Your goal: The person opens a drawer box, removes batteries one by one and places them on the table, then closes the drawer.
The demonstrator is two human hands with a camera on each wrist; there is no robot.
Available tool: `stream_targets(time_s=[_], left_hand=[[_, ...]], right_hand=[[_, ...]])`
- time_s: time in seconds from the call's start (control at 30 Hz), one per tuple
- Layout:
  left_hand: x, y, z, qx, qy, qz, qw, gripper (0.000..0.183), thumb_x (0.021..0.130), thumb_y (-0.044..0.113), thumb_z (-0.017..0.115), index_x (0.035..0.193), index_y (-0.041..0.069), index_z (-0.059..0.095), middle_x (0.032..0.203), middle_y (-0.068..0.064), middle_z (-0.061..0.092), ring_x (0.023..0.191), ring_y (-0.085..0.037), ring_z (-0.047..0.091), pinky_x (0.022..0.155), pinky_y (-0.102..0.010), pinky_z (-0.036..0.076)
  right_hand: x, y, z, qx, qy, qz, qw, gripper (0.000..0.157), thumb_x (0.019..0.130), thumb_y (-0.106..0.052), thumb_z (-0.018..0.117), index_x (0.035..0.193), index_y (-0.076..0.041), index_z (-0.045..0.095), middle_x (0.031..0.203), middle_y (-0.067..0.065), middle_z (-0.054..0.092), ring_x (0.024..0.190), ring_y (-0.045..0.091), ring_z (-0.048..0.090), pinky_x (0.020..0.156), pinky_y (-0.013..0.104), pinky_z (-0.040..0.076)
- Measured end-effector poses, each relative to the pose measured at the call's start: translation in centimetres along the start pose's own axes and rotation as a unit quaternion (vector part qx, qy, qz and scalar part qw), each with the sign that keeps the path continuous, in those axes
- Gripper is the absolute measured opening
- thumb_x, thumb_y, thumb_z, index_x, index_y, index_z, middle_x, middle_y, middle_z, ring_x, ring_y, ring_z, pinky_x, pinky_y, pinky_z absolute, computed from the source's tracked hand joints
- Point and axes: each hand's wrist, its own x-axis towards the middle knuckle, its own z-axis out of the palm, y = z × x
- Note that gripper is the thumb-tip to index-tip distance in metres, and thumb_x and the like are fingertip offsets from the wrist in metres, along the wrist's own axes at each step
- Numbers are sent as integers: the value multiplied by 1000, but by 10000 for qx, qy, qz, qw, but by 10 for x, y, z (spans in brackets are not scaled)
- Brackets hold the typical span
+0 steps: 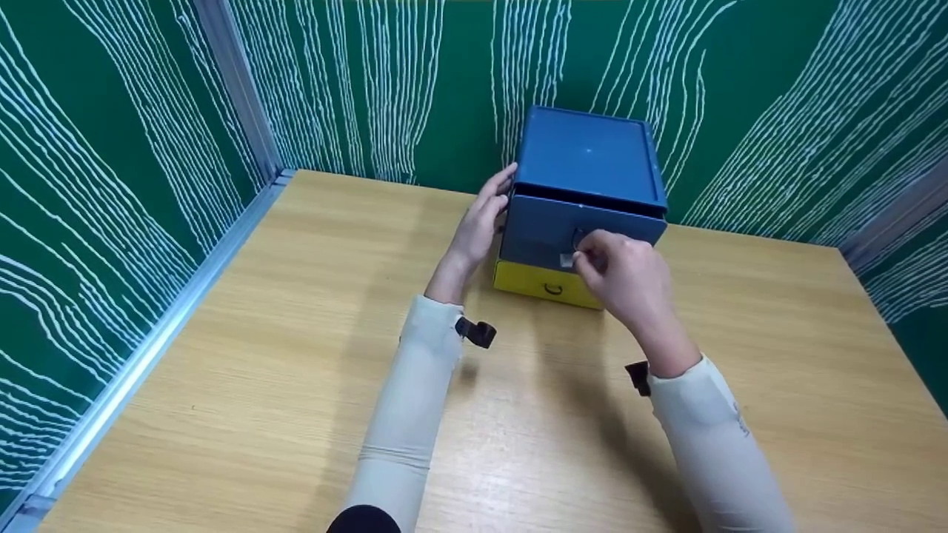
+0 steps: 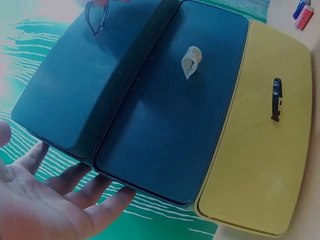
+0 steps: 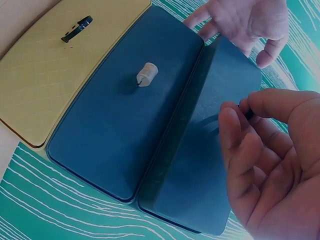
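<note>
A small drawer unit (image 1: 589, 152) has two blue drawers above a yellow drawer (image 2: 250, 140). Its top drawer (image 1: 541, 222) stands slightly pulled out, leaving a dark gap under the lid. My right hand (image 1: 629, 274) pinches this drawer's dark loop handle (image 2: 96, 22) between thumb and fingers. Against the unit's left side, my left hand (image 1: 474, 233) rests with its fingers extended. The middle drawer (image 2: 165, 115) is flush and carries a whitish loop pull (image 2: 192, 57). On the yellow drawer, also closed, is a black handle (image 2: 276, 100).
The unit stands on a wooden table (image 1: 296, 355), close to the green back wall (image 1: 459, 96) with white wavy lines. A metal frame edge (image 1: 163, 311) runs along the left. Small red (image 2: 304, 18) and blue objects show at a corner of the left wrist view.
</note>
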Motion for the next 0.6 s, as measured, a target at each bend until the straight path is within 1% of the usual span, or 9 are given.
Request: stream_targets(time_s=[0.23,0.47,0.6], left_hand=[[1,1,0,-17,8,-40,10000,46,93,13,19,138,20,25,143,0,24,127,-9,26,104,-35,23],[2,-1,0,-1,20,102,9999,46,92,12,20,138,16,25,142,0,25,127,-8,26,105,-33,22],[1,-1,1,54,17,97,9999,46,92,12,20,138,16,25,142,0,25,127,-8,26,105,-31,22]], right_hand=[[6,1,1,21,-24,75,10000,16,82,-28,55,83,-14,62,72,1,60,59,17,51,56,31,44],[8,2,2,-32,4,88,10000,16,83,-27,55,84,-13,63,73,3,61,59,18,52,56,32,43],[9,3,4,-23,-13,162,9999,16,83,-26,54,85,-12,63,75,4,61,61,19,52,58,33,44]])
